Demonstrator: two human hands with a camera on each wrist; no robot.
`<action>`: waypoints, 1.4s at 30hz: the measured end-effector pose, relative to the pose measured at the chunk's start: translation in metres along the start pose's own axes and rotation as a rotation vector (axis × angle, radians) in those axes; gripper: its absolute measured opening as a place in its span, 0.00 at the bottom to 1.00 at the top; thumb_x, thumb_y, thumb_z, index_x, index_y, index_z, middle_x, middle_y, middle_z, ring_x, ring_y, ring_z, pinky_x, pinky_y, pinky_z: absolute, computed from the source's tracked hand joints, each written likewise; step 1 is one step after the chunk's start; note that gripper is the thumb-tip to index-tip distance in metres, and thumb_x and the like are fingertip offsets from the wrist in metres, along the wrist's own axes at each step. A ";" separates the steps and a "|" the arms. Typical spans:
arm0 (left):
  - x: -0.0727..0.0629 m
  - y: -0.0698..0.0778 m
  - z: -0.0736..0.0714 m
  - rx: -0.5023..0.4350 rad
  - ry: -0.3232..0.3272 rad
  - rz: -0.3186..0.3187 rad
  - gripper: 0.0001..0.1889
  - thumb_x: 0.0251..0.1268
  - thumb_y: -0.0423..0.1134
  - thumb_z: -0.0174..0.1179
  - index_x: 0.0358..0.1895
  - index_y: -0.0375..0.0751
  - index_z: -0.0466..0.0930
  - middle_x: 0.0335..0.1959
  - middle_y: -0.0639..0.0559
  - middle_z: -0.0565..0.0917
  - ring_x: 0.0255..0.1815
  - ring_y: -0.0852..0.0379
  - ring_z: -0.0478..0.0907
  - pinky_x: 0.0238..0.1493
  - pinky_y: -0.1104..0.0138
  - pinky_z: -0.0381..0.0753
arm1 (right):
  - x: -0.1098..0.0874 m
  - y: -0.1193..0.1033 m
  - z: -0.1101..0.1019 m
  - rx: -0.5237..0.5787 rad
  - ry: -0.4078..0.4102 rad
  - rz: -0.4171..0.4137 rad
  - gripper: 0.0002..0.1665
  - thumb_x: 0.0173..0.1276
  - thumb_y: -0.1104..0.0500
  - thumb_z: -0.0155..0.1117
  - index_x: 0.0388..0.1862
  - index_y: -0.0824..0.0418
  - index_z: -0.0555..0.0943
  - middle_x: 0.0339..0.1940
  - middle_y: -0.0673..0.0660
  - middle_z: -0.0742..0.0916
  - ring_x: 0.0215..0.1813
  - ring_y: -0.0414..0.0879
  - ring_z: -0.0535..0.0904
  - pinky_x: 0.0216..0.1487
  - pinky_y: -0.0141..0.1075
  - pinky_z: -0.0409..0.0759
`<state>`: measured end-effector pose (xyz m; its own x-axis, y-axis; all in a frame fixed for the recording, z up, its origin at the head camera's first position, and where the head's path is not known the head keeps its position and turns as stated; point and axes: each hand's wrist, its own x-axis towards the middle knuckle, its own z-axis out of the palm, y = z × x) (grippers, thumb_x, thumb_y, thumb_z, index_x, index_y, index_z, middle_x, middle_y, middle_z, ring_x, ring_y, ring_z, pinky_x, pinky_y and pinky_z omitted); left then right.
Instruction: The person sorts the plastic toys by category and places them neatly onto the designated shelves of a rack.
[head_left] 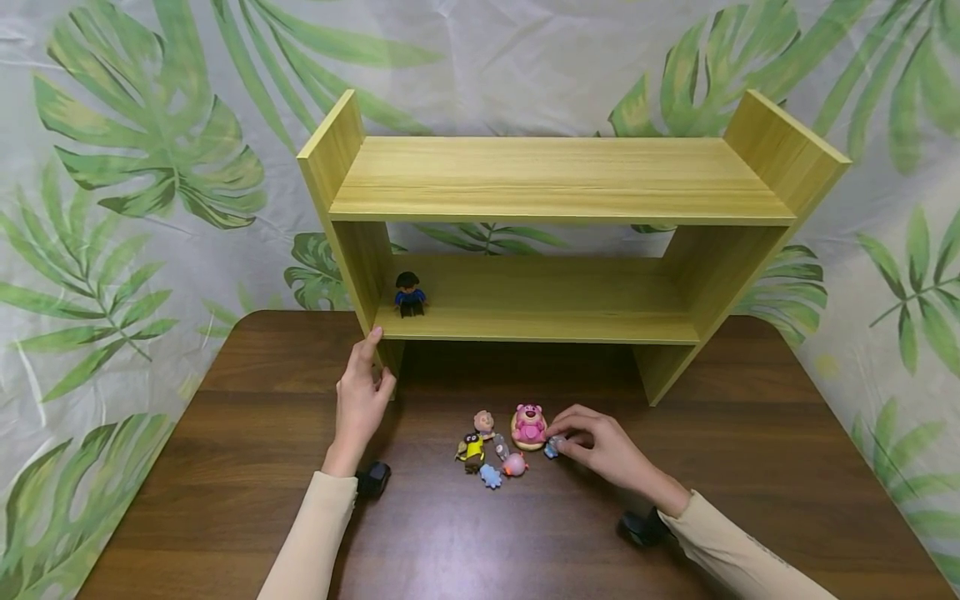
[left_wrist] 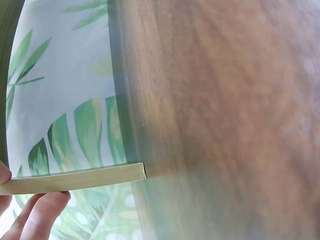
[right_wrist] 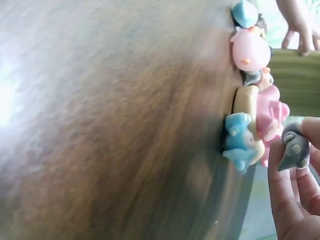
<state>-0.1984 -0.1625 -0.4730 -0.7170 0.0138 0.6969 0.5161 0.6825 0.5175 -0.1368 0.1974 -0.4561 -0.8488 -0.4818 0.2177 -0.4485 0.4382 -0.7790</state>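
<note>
In the right wrist view, a small grey toy figurine [right_wrist: 294, 150] is pinched between the thumb and fingers of my right hand [head_left: 600, 446]. Close by on the table, a light blue figurine [right_wrist: 240, 141] stands beside a pink bear figurine [head_left: 530, 427] with a cream base. My left hand [head_left: 362, 404] grips the left side panel [left_wrist: 85, 178] of a wooden shelf [head_left: 540, 321], fingers on both of its faces. On the shelf's middle board, at the left, stands a toy figure [head_left: 409, 295] with black hair and a blue top.
Left of the bear several small figurines lie grouped: a yellow-and-brown one [head_left: 472, 448], a pink round one [head_left: 514, 464], a pale blue one [head_left: 491, 476] and a pink-headed one [head_left: 483, 422]. The shelf stands on a dark wooden table [head_left: 225, 467] before a leaf-patterned cloth [head_left: 480, 67].
</note>
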 end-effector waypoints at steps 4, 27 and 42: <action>0.000 0.001 0.000 0.001 0.004 0.008 0.46 0.56 0.18 0.53 0.73 0.64 0.53 0.56 0.40 0.72 0.17 0.60 0.54 0.19 0.65 0.62 | 0.004 -0.022 -0.003 0.026 0.009 0.007 0.10 0.59 0.76 0.63 0.41 0.72 0.82 0.43 0.64 0.82 0.44 0.58 0.80 0.42 0.45 0.81; 0.000 0.000 0.001 0.011 0.010 0.003 0.47 0.54 0.17 0.54 0.73 0.64 0.54 0.56 0.41 0.73 0.16 0.62 0.53 0.19 0.65 0.62 | 0.031 -0.020 0.008 0.095 0.077 -0.081 0.11 0.66 0.66 0.63 0.46 0.60 0.84 0.46 0.52 0.84 0.48 0.46 0.80 0.44 0.38 0.80; 0.000 0.000 0.001 0.004 0.010 0.003 0.45 0.55 0.18 0.54 0.73 0.63 0.54 0.56 0.40 0.72 0.16 0.60 0.55 0.19 0.65 0.63 | 0.048 -0.038 0.003 0.166 0.098 -0.057 0.10 0.67 0.64 0.62 0.47 0.57 0.83 0.45 0.52 0.84 0.40 0.54 0.83 0.40 0.39 0.81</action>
<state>-0.1988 -0.1621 -0.4735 -0.7108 0.0081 0.7033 0.5161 0.6854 0.5137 -0.1599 0.1552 -0.4173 -0.8503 -0.4223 0.3142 -0.4513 0.2777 -0.8481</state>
